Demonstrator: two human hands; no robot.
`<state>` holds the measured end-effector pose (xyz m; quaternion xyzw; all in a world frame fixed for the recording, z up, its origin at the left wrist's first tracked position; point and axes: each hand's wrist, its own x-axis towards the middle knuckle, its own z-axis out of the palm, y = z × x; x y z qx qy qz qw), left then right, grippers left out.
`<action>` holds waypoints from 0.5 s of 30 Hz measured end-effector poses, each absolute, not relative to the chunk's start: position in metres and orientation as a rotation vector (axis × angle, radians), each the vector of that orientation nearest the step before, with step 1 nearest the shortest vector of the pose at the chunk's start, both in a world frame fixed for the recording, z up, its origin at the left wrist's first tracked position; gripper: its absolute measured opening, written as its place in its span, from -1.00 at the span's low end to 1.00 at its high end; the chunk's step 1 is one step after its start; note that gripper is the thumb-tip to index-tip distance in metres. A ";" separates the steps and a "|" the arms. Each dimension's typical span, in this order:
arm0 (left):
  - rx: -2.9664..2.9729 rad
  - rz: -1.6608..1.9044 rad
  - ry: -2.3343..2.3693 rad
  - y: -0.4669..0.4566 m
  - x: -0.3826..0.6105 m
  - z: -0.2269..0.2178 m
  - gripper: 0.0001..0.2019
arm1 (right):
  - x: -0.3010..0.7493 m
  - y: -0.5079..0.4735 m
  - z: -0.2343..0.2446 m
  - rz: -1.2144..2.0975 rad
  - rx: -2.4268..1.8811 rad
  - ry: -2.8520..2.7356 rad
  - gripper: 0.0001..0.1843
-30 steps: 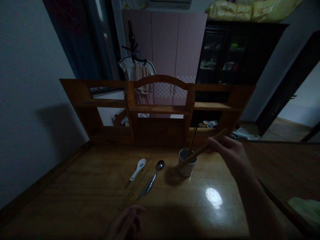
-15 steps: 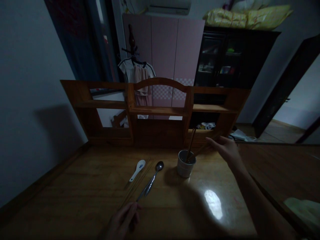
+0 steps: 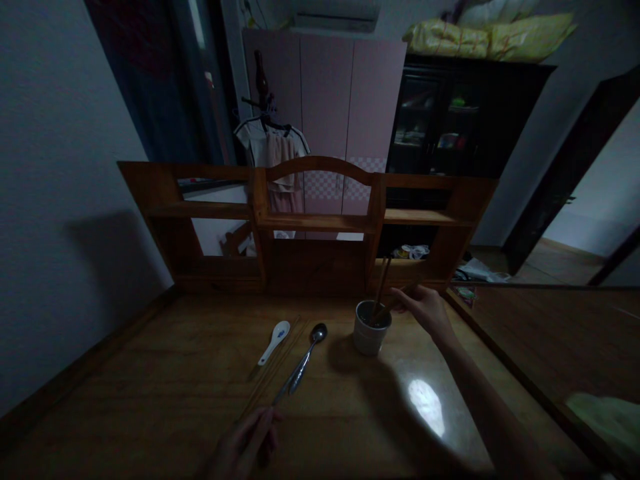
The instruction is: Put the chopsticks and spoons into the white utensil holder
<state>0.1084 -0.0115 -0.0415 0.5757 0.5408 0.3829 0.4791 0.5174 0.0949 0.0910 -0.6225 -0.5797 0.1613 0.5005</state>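
Note:
A white cup (image 3: 369,331) stands on the wooden table (image 3: 165,393) with two brown chopsticks in it. My right hand (image 3: 424,309) is just right of the cup, fingers pinched on the upper end of a chopstick (image 3: 395,301) whose tip is inside the cup; the other chopstick (image 3: 383,283) leans upright beside it. My left hand (image 3: 246,443) rests at the near edge, fingers curled on the near ends of a pair of chopsticks (image 3: 267,377) lying on the table. A white ceramic spoon (image 3: 273,342) and metal spoons (image 3: 305,360) lie beside that pair.
A low wooden shelf unit (image 3: 310,223) runs along the table's far edge. A bright light patch (image 3: 426,405) glares on the tabletop right of centre. Behind are a pink wardrobe (image 3: 325,107) and a dark cabinet (image 3: 450,113).
My right hand has come down and left towards the cup, sinking its chopstick deeper into it. My left hand has moved forward onto the ends of the lying chopsticks.

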 end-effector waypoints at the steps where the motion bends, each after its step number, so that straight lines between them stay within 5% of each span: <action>1: 1.409 0.938 1.322 -0.012 0.108 -0.041 -0.48 | 0.518 0.096 0.090 0.405 -1.498 -1.413 -0.54; 15: 1.367 0.952 1.263 -0.015 0.110 -0.037 -0.56 | 0.517 0.087 0.090 0.360 -1.608 -1.441 -0.45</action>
